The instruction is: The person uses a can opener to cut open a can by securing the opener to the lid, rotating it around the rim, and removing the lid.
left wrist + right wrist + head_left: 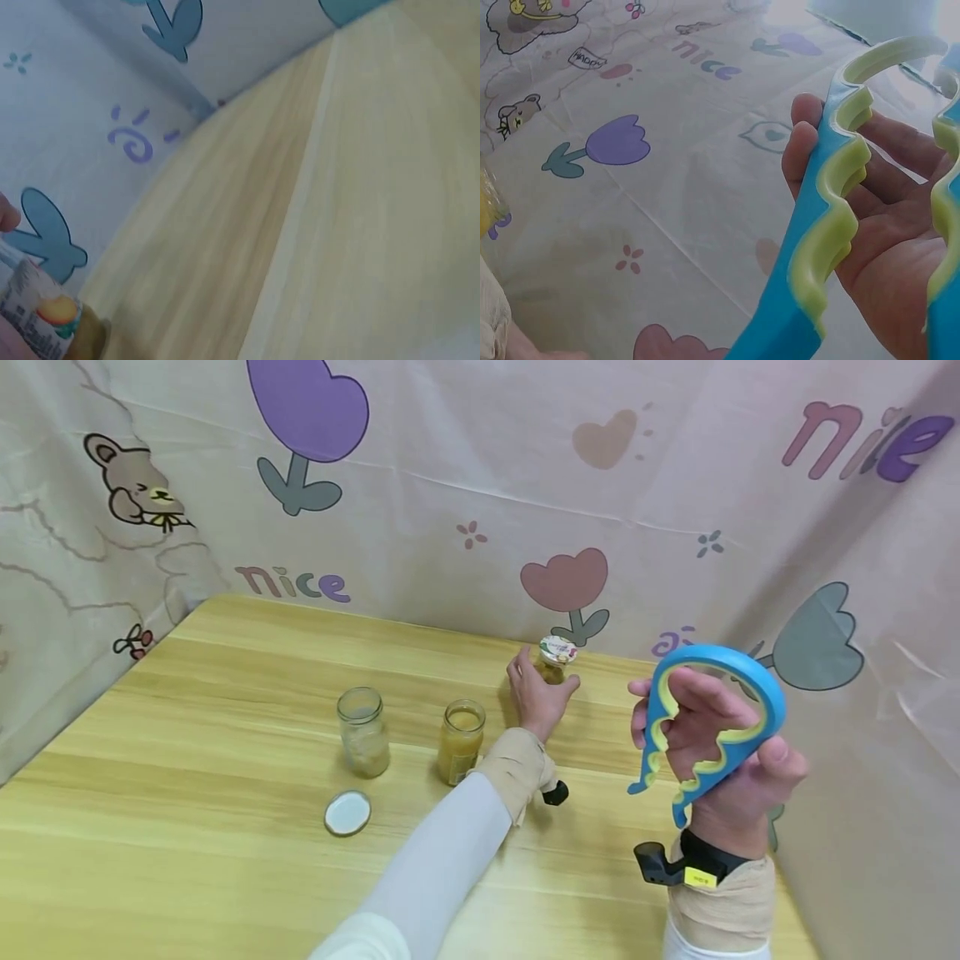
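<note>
A round white lid (347, 813) lies at the left on the near part of a wood-grained desk (187, 710), just in front of a lidless clear jar (363, 735); to its right, a second lidless jar (461, 747) holds something yellow. Farther right, at the far edge beside a tulip-printed cloth (427, 460), a person's left hand (542, 695) grips a small capped jar (555, 668), thumb on the right and fingers on the left, spread only as wide as the glass. The capped jar looks filled, so it is probably weighty for its size, stiff, smooth enough to slip and breakable if dropped; its sides, just below the cap, seem the surest hold. At far right, raised nearer the viewer, the right hand (693, 731) holds a blue jar opener (712, 653), its fingers half curled round the left arm and its thumb against the right. The tool appears light and springy, its wavy yellow lining likely grippy, and the smooth outer arms offer the natural place to take it.
</note>
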The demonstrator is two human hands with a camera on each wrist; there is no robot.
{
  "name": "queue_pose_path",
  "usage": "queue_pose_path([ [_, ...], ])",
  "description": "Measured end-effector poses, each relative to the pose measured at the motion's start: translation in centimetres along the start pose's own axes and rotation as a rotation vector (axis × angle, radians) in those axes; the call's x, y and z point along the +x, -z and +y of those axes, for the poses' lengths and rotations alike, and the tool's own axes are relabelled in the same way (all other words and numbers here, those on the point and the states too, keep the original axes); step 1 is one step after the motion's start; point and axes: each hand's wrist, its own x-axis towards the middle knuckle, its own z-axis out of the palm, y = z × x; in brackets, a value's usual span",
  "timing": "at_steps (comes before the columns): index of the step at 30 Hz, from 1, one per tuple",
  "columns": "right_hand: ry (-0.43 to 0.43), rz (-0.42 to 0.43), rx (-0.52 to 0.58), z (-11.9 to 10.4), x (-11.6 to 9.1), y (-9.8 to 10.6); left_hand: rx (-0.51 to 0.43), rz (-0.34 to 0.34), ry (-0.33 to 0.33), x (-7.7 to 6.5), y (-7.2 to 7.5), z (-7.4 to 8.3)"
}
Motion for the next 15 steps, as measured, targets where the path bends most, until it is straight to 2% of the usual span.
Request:
queue_pose_path([
  [3,-0.007,0.013,0.002,0.1,0.0,0.0,0.021,0.016,-0.008,0.6,-0.1,-0.5],
  [6,-0.009,0.017,0.006,0.1,0.0,0.1,0.029,0.002,-0.018,0.8,-0.3,-0.6],
  [15,-0.018,0.031,-0.011,0.0,-0.2,0.2,0.070,-0.014,-0.090,1.4,-0.6,-0.3],
])
